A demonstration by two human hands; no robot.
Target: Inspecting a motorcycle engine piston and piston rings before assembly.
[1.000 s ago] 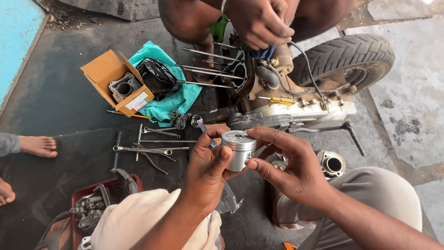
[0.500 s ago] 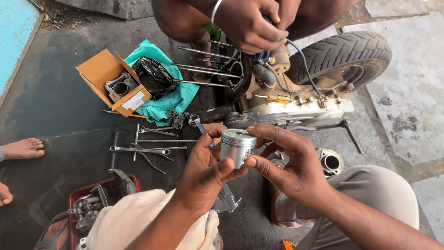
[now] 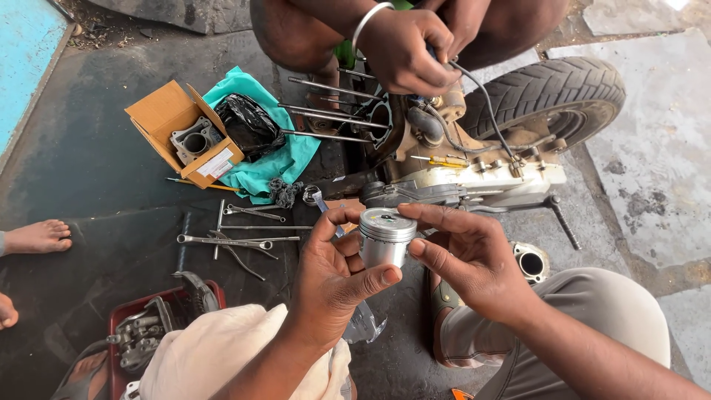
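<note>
Currently I am holding the piston (image 3: pixel 385 237) upright between both hands: left grip (image 3: pixel 337 270) and right grip (image 3: pixel 463 255) each clasping its sides.

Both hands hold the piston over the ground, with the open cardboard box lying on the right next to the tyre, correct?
Not quite. The head view shows both hands, left hand and right hand, holding the piston, but the box lies on the left, by the green cloth, away from the tyre.
</note>
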